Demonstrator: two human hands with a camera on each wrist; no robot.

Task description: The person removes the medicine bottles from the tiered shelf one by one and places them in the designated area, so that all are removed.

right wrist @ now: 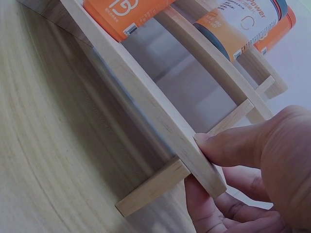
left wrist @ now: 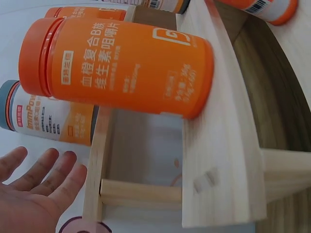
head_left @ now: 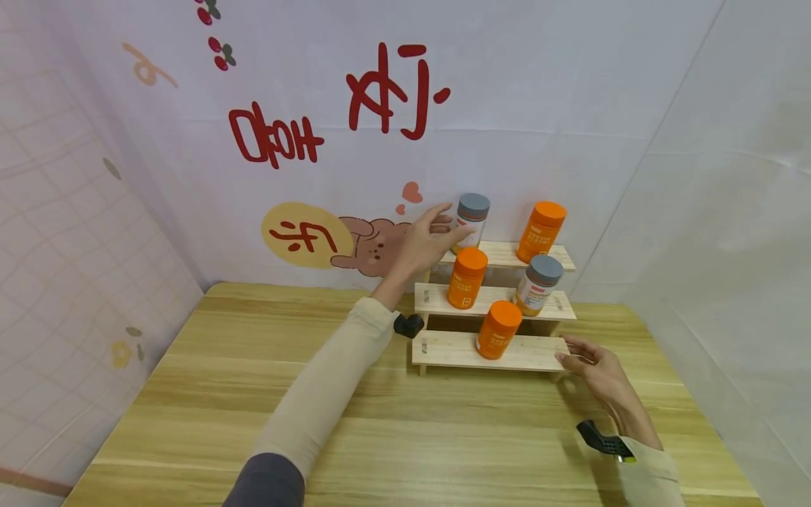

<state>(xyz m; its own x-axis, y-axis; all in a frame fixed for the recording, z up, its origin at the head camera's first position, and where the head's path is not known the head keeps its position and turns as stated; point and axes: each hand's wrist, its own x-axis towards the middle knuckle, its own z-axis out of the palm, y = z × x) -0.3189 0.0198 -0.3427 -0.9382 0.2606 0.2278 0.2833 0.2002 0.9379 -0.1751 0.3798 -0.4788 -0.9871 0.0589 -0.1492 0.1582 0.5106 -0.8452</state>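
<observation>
A three-tier wooden shelf [head_left: 443,348] stands on the table with several pill jars on it. On its top step, to the left, is a white jar with a grey lid [head_left: 474,205]. My left hand [head_left: 426,243] reaches up beside that jar; in the left wrist view its fingers [left wrist: 60,167] are spread and hold nothing, a little short of the jar's side. Below it, an orange jar [left wrist: 131,68] stands on the middle step. My right hand [head_left: 598,373] pinches the right end of the lowest step, thumb [right wrist: 228,143] above and fingers beneath.
Another orange jar [head_left: 541,232] is at the top right, a second grey-lidded jar [head_left: 538,285] at the middle right, and one more orange jar [head_left: 499,329] on the lowest step. A white printed cloth [head_left: 538,91] hangs close behind the shelf. The wooden table [head_left: 431,436] extends in front.
</observation>
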